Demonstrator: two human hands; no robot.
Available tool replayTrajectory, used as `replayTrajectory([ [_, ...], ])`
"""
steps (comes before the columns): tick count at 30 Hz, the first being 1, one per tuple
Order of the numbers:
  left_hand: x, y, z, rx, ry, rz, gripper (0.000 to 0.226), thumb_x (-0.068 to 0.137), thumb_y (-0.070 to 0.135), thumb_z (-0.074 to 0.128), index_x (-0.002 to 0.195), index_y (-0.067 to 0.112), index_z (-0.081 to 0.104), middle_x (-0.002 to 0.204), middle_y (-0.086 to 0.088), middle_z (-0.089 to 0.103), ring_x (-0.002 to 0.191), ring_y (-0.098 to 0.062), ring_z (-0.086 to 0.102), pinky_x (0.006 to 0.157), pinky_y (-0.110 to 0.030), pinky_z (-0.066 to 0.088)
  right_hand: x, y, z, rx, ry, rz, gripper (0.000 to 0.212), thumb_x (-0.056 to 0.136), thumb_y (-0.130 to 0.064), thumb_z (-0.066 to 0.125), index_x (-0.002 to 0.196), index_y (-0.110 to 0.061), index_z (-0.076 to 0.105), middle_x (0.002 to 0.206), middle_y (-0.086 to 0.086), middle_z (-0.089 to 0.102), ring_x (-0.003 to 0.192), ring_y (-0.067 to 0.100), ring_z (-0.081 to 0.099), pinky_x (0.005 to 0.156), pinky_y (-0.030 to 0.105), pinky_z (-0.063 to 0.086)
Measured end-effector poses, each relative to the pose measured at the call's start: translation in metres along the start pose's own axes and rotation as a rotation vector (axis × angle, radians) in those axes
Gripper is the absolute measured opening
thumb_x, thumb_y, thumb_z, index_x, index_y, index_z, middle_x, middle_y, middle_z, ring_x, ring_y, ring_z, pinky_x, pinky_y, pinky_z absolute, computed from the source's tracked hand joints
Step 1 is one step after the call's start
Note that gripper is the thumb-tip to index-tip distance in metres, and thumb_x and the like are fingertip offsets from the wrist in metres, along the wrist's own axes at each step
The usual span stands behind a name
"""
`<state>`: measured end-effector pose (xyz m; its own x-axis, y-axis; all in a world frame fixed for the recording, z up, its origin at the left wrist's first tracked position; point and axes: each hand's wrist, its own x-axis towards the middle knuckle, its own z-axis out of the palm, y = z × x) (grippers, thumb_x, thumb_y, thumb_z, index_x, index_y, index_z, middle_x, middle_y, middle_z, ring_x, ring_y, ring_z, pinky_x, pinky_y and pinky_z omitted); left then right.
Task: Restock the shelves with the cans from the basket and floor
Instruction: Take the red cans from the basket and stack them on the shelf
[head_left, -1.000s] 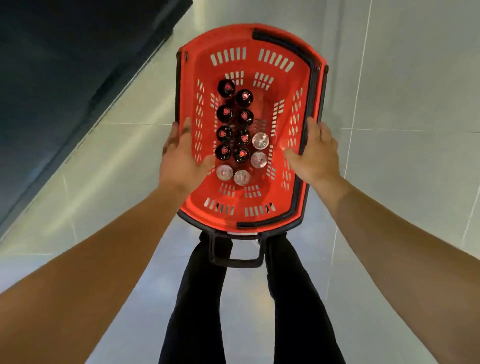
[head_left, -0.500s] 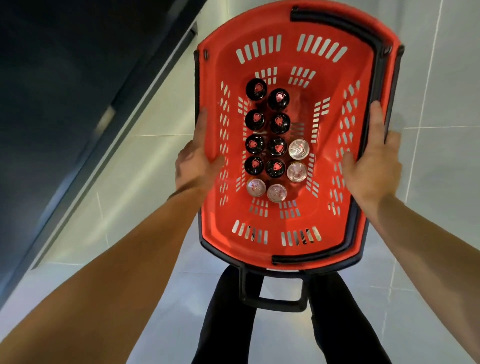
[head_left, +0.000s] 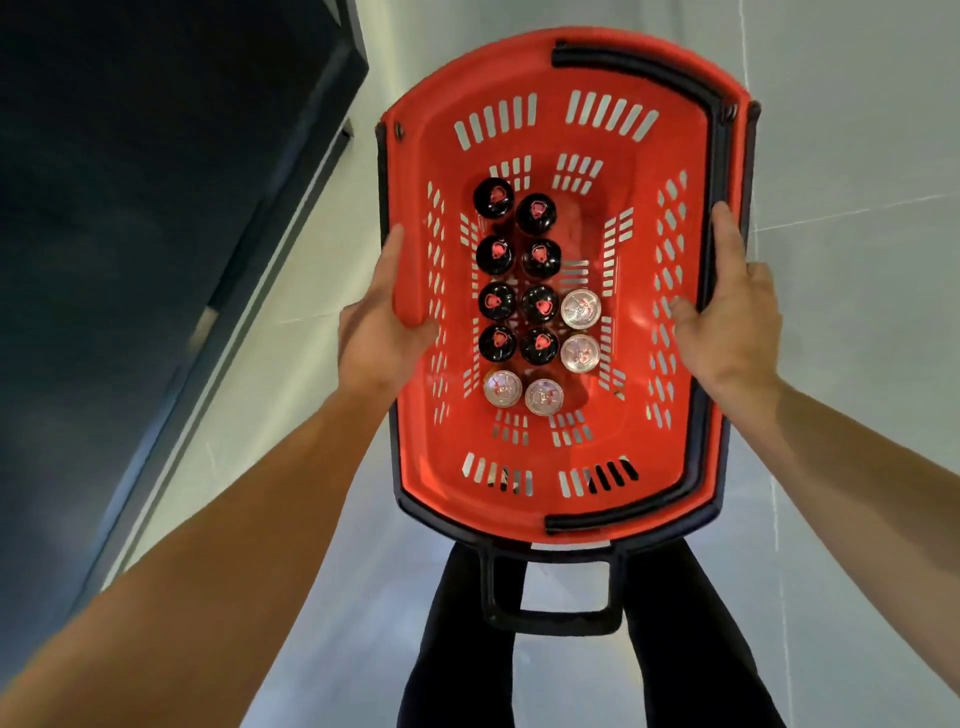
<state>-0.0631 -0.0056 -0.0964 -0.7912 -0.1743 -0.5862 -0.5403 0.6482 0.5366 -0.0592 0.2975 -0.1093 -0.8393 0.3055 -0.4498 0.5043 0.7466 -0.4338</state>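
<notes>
A red plastic basket (head_left: 493, 78) with a black rim handle fills the middle of the view, held up above the floor. My left hand (head_left: 374, 327) grips its left rim, thumb inside the wall and fingers outside. On the right rim my right hand (head_left: 737, 317) holds on, fingers lying along the black handle and thumb inside. Several black-topped cans (head_left: 496, 254) stand upright in two rows on the basket's floor. Several silver-topped cans (head_left: 581, 309) stand beside and below them.
A dark shelf unit (head_left: 130, 260) runs along the left. Pale tiled floor (head_left: 857, 130) lies under and to the right of the basket. My legs in black trousers (head_left: 457, 649) and the basket's black pull handle (head_left: 550, 618) are below it.
The basket has come up closer to the camera and looks larger. Both hands have stayed on its side rims, the right one now further along the black handle.
</notes>
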Motion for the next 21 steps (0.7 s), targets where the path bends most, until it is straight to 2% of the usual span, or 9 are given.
replayTrajectory([
  [1,-0.008,0.01,-0.005,0.031,-0.006,0.031,0.085,0.091,0.029,0.067,0.151,0.05,0.01,0.12,0.027,0.045,0.083,0.025,0.046,0.075,-0.011,0.046,-0.011,0.001,-0.011,0.01,0.014,0.03,0.083,0.093,-0.019,0.059,0.151,-0.046,0.006,0.117,0.015,0.046,0.085,0.018,0.045,0.08,0.033,0.041],
  [4,-0.03,0.043,-0.019,0.098,-0.029,0.134,0.087,0.087,0.026,0.07,0.15,0.05,0.015,0.117,0.024,0.052,0.083,0.012,0.055,0.077,-0.013,0.049,-0.052,0.009,-0.043,0.059,0.059,0.131,0.084,0.093,-0.02,0.059,0.151,-0.047,0.004,0.115,0.015,0.046,0.086,0.022,0.05,0.08,0.035,0.044],
  [7,-0.057,0.075,-0.031,0.16,-0.077,0.246,0.09,0.084,0.024,0.072,0.148,0.053,0.016,0.111,0.021,0.056,0.082,0.007,0.057,0.075,-0.012,0.048,-0.104,0.019,-0.075,0.113,0.135,0.219,0.086,0.092,-0.019,0.06,0.15,-0.047,0.004,0.114,0.015,0.046,0.091,0.029,0.057,0.081,0.038,0.047],
  [11,-0.101,0.119,-0.032,0.262,-0.186,0.394,0.091,0.084,0.024,0.073,0.148,0.054,0.015,0.106,0.015,0.059,0.084,-0.002,0.06,0.082,-0.025,0.053,-0.181,0.039,-0.115,0.176,0.232,0.357,0.086,0.092,-0.021,0.062,0.152,-0.043,0.005,0.115,0.017,0.047,0.094,0.029,0.057,0.083,0.039,0.047],
  [14,-0.145,0.151,-0.021,0.373,-0.254,0.535,0.094,0.082,0.029,0.073,0.148,0.054,0.012,0.102,0.013,0.063,0.082,-0.007,0.064,0.083,-0.026,0.054,-0.244,0.064,-0.14,0.229,0.319,0.446,0.084,0.092,-0.023,0.061,0.152,-0.042,0.006,0.114,0.018,0.048,0.097,0.032,0.057,0.084,0.042,0.048],
  [21,-0.267,0.211,0.044,0.52,-0.426,0.816,0.094,0.08,0.028,0.072,0.15,0.05,0.013,0.113,0.015,0.058,0.089,-0.007,0.061,0.087,-0.026,0.051,-0.388,0.145,-0.184,0.33,0.464,0.691,0.082,0.092,-0.03,0.06,0.152,-0.042,0.006,0.115,0.019,0.049,0.101,0.035,0.058,0.086,0.045,0.049],
])
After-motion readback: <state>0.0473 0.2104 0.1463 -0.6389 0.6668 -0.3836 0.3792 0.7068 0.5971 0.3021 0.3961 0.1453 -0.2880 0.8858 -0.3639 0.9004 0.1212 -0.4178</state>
